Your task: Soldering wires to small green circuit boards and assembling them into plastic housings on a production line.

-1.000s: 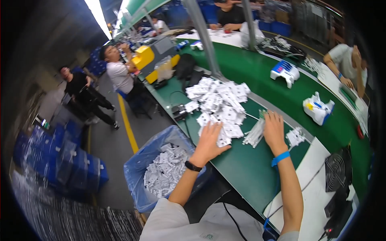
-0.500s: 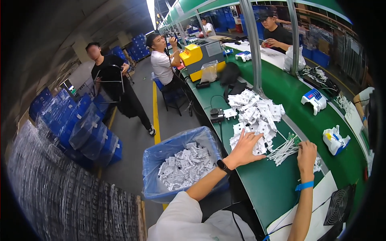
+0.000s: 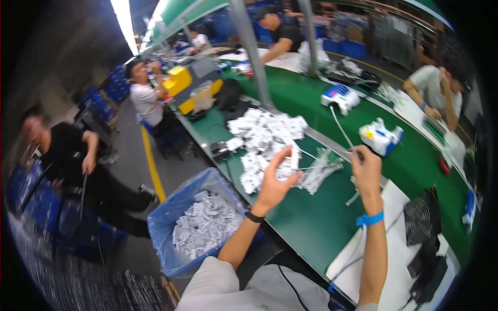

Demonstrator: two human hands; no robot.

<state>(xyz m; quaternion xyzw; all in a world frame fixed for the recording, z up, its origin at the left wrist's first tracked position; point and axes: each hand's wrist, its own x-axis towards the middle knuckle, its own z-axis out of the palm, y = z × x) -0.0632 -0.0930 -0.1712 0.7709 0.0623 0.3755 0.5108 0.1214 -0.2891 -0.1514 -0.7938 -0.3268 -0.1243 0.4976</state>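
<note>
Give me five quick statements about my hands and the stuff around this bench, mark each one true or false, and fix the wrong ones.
1. The right hand holds a white cable. True.
2. The blue wristband is on the left wrist. False: it is on the right wrist; the left wears a black band.
3. White parts lie in the blue-lined bin. True.
4. The bundle of white wires lies in that bin. False: it lies on the green table, to the right of the pile of white pieces.
5. The left hand is inside the bin. False: it is at the near side of the pile.
</note>
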